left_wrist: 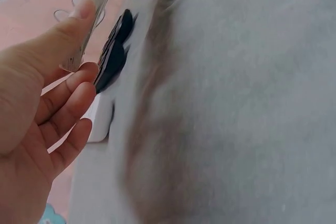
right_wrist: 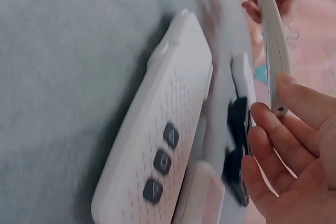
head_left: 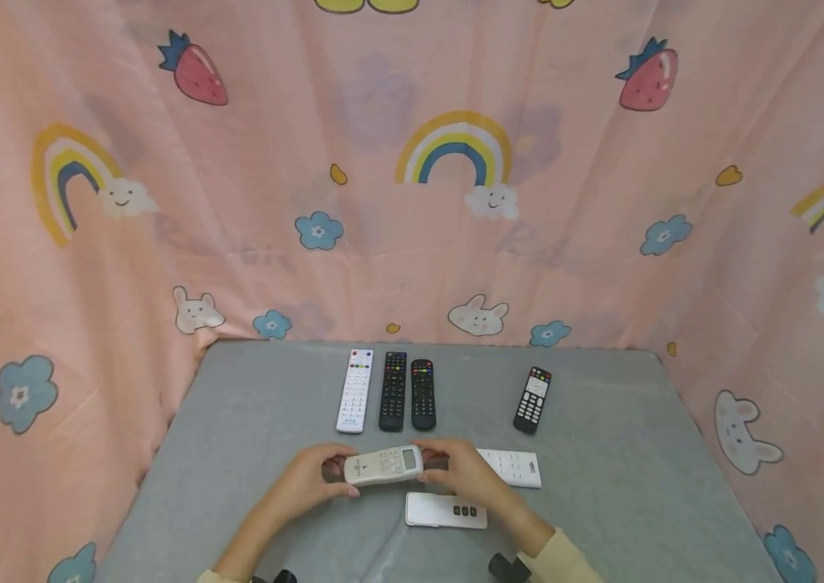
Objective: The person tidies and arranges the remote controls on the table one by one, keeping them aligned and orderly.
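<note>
Here both hands — left hand [head_left: 310,479], right hand [head_left: 465,474] — pinch the white remote [head_left: 384,465] by its ends.

You had seven remotes in front of you in all: four white and three black. Of the white ones, one [head_left: 384,465] was up in your two hands, one [head_left: 355,390] lay in the far row on the counter [head_left: 601,453], and two [head_left: 445,510] [head_left: 512,467] lay near you. Of the black ones, two [head_left: 393,390] [head_left: 422,393] lay side by side in that row and one [head_left: 532,399] lay apart to the right.
</note>
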{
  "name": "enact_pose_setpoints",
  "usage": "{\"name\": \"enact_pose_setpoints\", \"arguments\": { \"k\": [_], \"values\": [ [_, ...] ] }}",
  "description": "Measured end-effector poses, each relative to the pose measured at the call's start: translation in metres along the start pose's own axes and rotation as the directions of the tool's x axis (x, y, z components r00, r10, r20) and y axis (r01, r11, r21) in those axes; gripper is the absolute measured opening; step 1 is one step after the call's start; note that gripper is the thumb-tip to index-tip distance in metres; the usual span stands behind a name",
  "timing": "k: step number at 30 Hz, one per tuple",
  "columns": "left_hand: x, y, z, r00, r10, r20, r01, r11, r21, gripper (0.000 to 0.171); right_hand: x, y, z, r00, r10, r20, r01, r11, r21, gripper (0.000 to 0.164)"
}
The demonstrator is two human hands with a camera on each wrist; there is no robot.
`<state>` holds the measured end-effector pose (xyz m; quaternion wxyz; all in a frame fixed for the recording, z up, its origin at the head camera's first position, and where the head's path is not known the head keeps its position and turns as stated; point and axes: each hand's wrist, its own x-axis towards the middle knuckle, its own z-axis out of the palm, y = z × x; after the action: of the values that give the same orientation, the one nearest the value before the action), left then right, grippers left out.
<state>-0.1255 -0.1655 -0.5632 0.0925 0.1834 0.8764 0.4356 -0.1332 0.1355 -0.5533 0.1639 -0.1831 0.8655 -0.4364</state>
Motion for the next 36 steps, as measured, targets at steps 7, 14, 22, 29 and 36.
{"name": "enact_pose_setpoints", "arguments": {
  "k": [7, 14, 22, 29, 36],
  "values": [
    [0.011, -0.004, 0.014, 0.999, 0.049, 0.01, -0.048, 0.995, -0.084, 0.053, 0.001, 0.011, -0.014, 0.998, 0.001, -0.062, -0.001, 1.0, 0.004, 0.049],
    [0.025, 0.002, 0.024, 0.998, 0.067, 0.003, -0.067, 0.991, -0.113, 0.049, 0.004, 0.018, -0.03, 0.993, 0.026, -0.119, -0.021, 0.999, 0.046, 0.044],
    [0.042, 0.013, 0.039, 0.994, 0.097, -0.056, -0.103, 0.987, -0.122, 0.042, 0.008, 0.03, -0.051, 0.986, 0.071, -0.153, -0.059, 0.995, 0.079, 0.04],
    [0.051, 0.024, 0.053, 0.988, 0.117, -0.099, -0.129, 0.983, -0.133, 0.038, 0.012, 0.034, -0.063, 0.975, 0.098, -0.202, -0.098, 0.995, 0.009, 0.036],
    [0.056, 0.028, 0.068, 0.979, 0.14, -0.145, -0.156, 0.982, -0.107, 0.035, 0.015, 0.04, -0.07, 0.976, 0.093, -0.199, -0.097, 0.995, -0.012, 0.036]
  ]
}}
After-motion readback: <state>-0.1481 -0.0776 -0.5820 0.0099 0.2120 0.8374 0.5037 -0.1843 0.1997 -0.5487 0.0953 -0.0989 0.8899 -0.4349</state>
